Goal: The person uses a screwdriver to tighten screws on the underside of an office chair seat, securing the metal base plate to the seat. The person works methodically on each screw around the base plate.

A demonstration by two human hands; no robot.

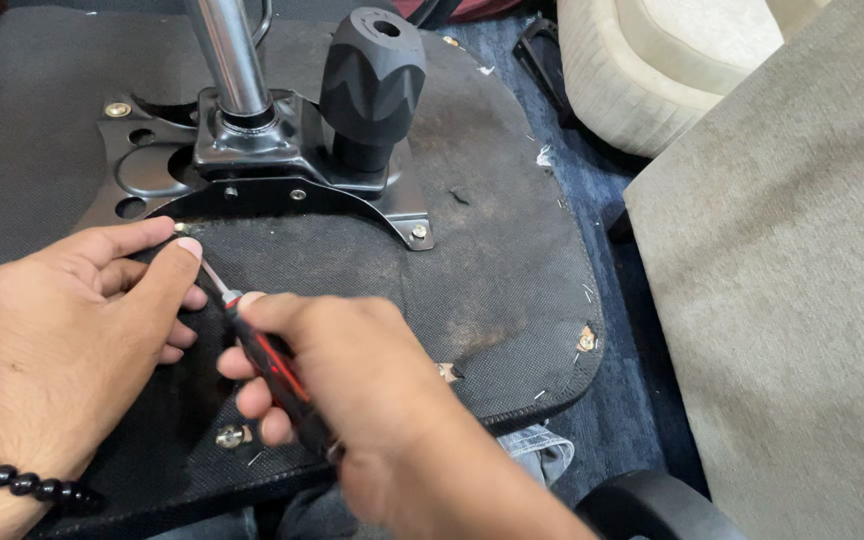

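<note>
We look down on the underside of an office chair seat [492, 260], a wide rounded board covered in black woven fabric, dusty and scuffed brown near its middle. Bolted to it is a black stamped-steel mounting plate [152, 170] with round cut-outs, and from the plate rise a shiny chrome gas cylinder [230, 55] and, just beside it, a thick black rubbery knob [372, 85] with a hole in its top. Brass-coloured screws [118, 109] sit at the plate's corners, and further fixings show along the seat's near edge [232, 436] and its right rim.

Our right hand [352, 385] is closed around a screwdriver with a red and black handle [277, 375], whose thin metal shaft angles up and to the left toward the screw at the plate's lower left corner [184, 229]. Our left hand [82, 340], with a bracelet of black beads [17, 485] at the wrist, has thumb and forefinger pinched narrowly together at the shaft's tip, right at that screw; the other fingers curl beneath.

The seat lies over a dark blue carpet [622, 400]. To the right stands grey-green upholstered furniture [802, 300], and behind it a cream cushioned piece [642, 70]. A black chair wheel [652, 505] shows at the bottom edge.
</note>
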